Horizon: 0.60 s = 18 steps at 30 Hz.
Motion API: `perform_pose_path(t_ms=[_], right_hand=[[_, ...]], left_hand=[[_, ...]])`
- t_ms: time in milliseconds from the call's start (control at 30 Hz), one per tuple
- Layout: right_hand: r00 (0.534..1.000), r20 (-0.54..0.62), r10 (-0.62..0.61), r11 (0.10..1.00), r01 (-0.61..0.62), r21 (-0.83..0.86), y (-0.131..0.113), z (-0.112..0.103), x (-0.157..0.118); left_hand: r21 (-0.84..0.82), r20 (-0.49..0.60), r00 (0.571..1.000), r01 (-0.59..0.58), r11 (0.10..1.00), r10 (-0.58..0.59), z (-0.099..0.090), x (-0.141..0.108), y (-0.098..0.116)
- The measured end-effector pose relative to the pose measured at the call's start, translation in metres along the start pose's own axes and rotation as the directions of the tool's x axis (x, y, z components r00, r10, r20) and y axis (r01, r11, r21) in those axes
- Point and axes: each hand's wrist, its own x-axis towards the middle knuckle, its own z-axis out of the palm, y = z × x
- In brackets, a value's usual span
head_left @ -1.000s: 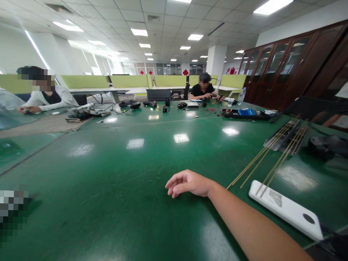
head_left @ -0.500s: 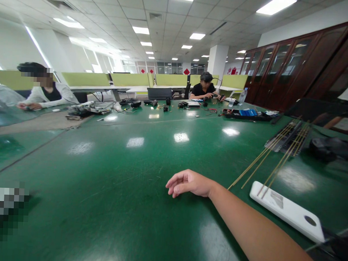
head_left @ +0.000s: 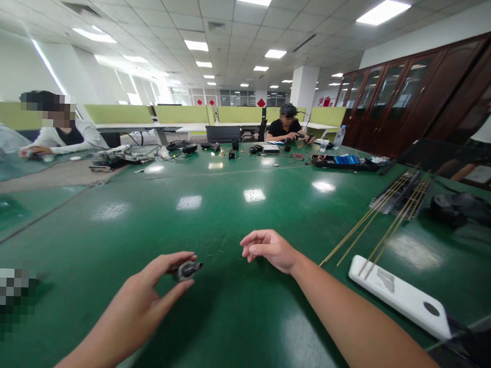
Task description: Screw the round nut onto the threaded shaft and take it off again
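My left hand is closed on a small grey round part with a dark shaft, pinched between thumb and fingers above the green table. The shaft points to the right; I cannot make out its exact kind. To the right, my right hand hangs over the tabletop with its fingers loosely bent and apart, holding nothing. A space separates the two hands. Right of my right forearm lies a long white case with a dark round spot, with thin brass-coloured rods reaching over it.
The green table stretches ahead. A black tray with blue items, small electronic parts and a heap of devices lie at its far side. A black bag is at right. Two people sit across the table.
My left hand has come into view from the lower left with the small grey part. My right hand has shifted slightly up and to the right.
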Motion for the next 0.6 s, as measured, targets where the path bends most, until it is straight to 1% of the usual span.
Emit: perform_pose_path(t_ms=[33,100,167,200,233,300,467,600], right_hand=[[0.999,-0.031,-0.031,0.999,0.031,-0.017,0.001,0.0,0.001],[0.996,-0.052,-0.078,0.991,0.072,-0.112,0.002,0.001,0.001],[0.994,-0.044,-0.1,0.953,0.084,-0.29,0.003,0.004,0.0],[0.994,-0.036,-0.101,0.916,0.078,-0.393,0.004,0.005,-0.001],[0.995,-0.031,-0.096,0.88,0.07,-0.47,0.005,0.006,-0.001],[0.996,-0.035,-0.084,0.832,0.051,-0.552,0.006,0.007,-0.002],[0.995,-0.052,-0.079,0.794,0.031,-0.608,0.007,0.008,0.001],[0.997,-0.008,-0.083,0.739,0.056,-0.672,0.005,0.012,0.001]], left_hand=[[-0.025,0.059,0.998,0.007,1.0,-0.006,0.011,0.013,0.004],[-0.069,0.128,0.992,0.016,0.997,-0.007,0.032,0.035,0.011],[-0.104,0.149,0.989,-0.005,0.995,0.021,0.049,0.048,0.014],[-0.117,0.15,0.988,-0.022,0.993,0.04,0.056,0.051,0.014],[-0.13,0.149,0.987,-0.036,0.991,0.055,0.062,0.053,0.013],[-0.159,0.138,0.987,-0.055,0.986,0.077,0.071,0.051,0.007],[-0.219,0.133,0.979,-0.121,0.968,0.153,0.084,0.04,-0.012],[-0.208,0.13,0.984,-0.09,0.974,0.119,0.088,0.035,-0.02]])
